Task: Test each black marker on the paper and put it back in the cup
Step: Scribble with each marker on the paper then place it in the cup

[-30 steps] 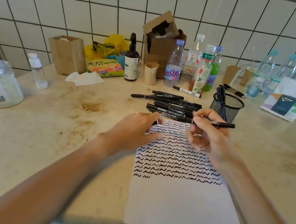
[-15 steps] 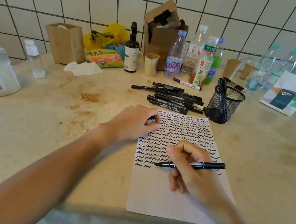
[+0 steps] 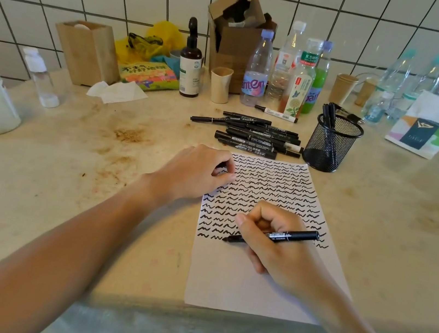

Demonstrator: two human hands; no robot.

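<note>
Since a second ago the right hand (image 3: pixel 282 251) has come down from the pile of loose black markers (image 3: pixel 257 136) near the top of the sheet to the lowest row of squiggles, and by half a second ago it was already low on the page, so little has shifted since then but the tip's place along that row; its fingers are curled round a slim black plastic marker with a white label (image 3: pixel 282 236), gripping it low on the barrel, tip on the white sheet of paper covered in rows of black wavy lines (image 3: pixel 252 281) at the left part of the last row, tail pointing right and slightly up; the left hand (image 3: pixel 197 174) lies on the paper's upper left edge with its fingers bent loosely, apparently holding the sheet still, and whether it also grips the marker's cap I cannot tell; the black wire-mesh pen cup (image 3: pixel 331 143) stands just beyond the sheet's top right corner, a few markers upright in it, the pile just beside it to the left; the marker looks light, rigid and smooth, so a pinch near the tip should steer it best, while the thin paper would likely slide on the beige stone counter (image 3: pixel 65 185) unless pressed.
</note>
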